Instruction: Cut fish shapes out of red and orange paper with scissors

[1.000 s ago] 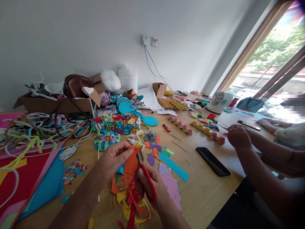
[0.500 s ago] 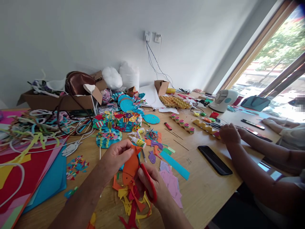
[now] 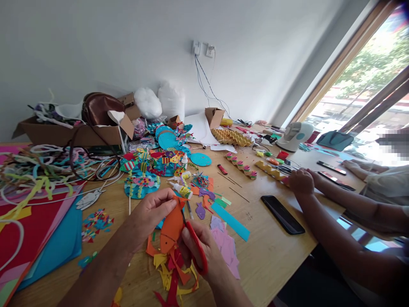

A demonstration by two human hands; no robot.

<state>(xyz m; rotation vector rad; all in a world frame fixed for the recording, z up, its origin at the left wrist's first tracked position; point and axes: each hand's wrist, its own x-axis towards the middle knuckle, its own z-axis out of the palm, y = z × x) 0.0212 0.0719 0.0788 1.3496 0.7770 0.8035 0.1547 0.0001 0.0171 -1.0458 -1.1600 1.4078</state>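
Observation:
My left hand (image 3: 151,213) pinches the top edge of an orange paper shape (image 3: 171,228) held just above the wooden table (image 3: 275,256). My right hand (image 3: 200,249) is wrapped through the handles of red scissors (image 3: 195,244), whose blades meet the orange paper's right edge. Under both hands lies a heap of red, yellow and orange paper offcuts (image 3: 174,273). Pink paper scraps (image 3: 225,247) and a blue paper strip (image 3: 231,221) lie just to the right.
Another person's hand (image 3: 300,182) and arms rest on the table at the right, beside a black phone (image 3: 283,214). Glue bottles (image 3: 180,189), decorated blue discs (image 3: 142,185), a cardboard box (image 3: 73,134), coloured sheets (image 3: 41,238) and foam strips (image 3: 38,170) crowd the left and back.
The orange paper has turned slightly in my hands as the scissors work along its edge. The other person's hand has drawn back a little to the left.

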